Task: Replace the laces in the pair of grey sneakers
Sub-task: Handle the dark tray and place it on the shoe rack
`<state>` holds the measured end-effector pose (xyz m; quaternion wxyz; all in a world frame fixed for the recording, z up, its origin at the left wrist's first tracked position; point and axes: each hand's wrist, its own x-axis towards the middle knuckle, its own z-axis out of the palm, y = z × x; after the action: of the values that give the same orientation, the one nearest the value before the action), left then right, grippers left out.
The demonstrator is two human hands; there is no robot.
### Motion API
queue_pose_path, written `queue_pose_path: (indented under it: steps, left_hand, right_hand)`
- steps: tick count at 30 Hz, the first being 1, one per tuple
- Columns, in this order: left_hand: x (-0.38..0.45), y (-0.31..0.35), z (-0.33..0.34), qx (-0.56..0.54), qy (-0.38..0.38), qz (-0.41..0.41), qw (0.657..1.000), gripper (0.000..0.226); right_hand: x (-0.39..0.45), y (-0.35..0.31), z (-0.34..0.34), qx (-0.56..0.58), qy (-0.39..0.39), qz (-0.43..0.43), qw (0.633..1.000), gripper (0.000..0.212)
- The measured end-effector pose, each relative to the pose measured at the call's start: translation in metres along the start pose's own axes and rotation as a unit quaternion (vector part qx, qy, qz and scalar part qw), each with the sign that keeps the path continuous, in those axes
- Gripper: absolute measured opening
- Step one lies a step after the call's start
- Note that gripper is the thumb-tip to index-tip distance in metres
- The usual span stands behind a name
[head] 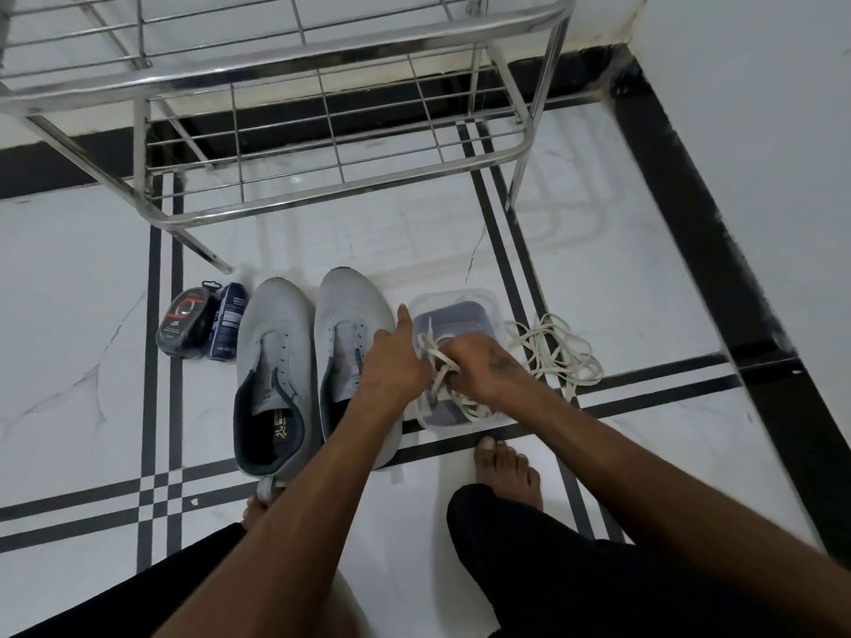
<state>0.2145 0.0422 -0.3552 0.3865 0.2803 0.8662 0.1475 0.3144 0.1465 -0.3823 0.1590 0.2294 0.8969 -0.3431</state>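
Right hand (479, 361) clenched on white laces (444, 361) over the clear plastic container (488, 299), centre frame. Left hand (391, 361) loosely closed on the same laces, thumb out, beside the laceless grey sneakers (276, 333).

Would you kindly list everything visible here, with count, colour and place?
Grey sneakers: two, grey, unlaced, side by side on the floor.
Clear container: one, transparent, right of the sneakers.
Laces in the container: white, bunched under both hands.
Loose laces: white, heaped right of the container.
Shoe-care packs: two, black and dark blue, left of the sneakers.
Metal rack: one, silver, behind the sneakers.
Floor: white tiles with black stripes.
Left hand: on the laces.
Right hand: grip on the laces.
Bare feet: two, nearest the camera.
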Motion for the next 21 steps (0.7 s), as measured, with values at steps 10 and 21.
queue_pose_path:
  steps: [10,21]
  left_hand:
    - [-0.012,-0.018,0.005,0.025,-0.018,-0.008,0.999,0.082]
    - [0.006,0.004,-0.01,0.071,0.152,0.082,0.982,0.063]
  right_hand:
    - [-0.019,0.017,-0.107,0.3,0.157,0.074,0.938,0.016]
    - [0.065,0.075,-0.098,0.594,0.236,0.275,0.718,0.024]
